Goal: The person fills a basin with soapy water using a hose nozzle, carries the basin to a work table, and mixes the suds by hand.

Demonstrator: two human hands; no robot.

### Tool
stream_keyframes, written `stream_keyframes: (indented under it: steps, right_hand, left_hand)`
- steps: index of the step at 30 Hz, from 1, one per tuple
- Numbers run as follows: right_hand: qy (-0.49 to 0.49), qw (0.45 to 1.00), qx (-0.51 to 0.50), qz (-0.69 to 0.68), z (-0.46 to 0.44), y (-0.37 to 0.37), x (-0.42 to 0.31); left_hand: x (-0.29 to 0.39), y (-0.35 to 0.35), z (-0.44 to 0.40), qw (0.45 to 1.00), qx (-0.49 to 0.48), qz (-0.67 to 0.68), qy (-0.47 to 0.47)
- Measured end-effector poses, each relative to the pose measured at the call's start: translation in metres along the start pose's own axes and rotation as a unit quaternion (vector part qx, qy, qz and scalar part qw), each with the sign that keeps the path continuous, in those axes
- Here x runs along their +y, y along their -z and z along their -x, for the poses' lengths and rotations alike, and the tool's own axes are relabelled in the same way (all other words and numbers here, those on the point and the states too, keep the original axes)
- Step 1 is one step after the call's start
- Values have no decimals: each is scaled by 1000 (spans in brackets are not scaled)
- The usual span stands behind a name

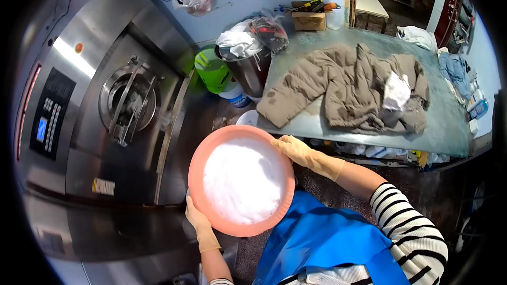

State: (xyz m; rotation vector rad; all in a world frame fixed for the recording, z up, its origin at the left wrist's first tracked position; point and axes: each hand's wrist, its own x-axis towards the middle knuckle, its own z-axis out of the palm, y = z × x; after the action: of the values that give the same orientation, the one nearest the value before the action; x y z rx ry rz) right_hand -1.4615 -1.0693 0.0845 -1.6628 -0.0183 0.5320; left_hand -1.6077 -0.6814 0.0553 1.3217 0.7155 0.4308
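Note:
Between my two gloved hands is a round pink plastic basin (pixel 198 190), full of white foam (pixel 244 179). My left hand (pixel 196 216), in a pale rubber glove, grips the basin's lower left rim; some of its fingers are hidden beneath it. At the upper right rim, my right hand (pixel 293 149), gloved the same way, is closed on the edge. Beyond the basin, a brown padded jacket (pixel 348 84) lies spread on a metal-topped table (pixel 296 121). On the jacket rests a white cloth (pixel 396 92).
A large steel washing machine (pixel 84 153) stands along the left. Behind the basin are a green bucket (pixel 211 71), a white-and-blue tub (pixel 236 96) and a metal bin (pixel 252 74) heaped with cloths. The table's near edge lies just beyond my right hand. Bottles (pixel 375 151) sit beneath it.

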Motion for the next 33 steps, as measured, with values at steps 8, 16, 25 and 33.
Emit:
stream_keyframes:
  steps: [8,16,25,33]
  right_hand:
    - [-83,988,-87,-101,-199,-28,52]
    - [-267,907,-93,-314,-286,-8,89]
    - [-172,918,13,-357,-235,52,14]
    - [-213,859,113,-451,-182,168,24]
  left_hand:
    - [-21,-41,-156,970,180,-150,-59]
    - [0,-97,-251,981,92,-159,-59]
    - [62,-215,-288,979,-41,-191,-61]
    - [14,-347,-273,975,-128,-178,-48]
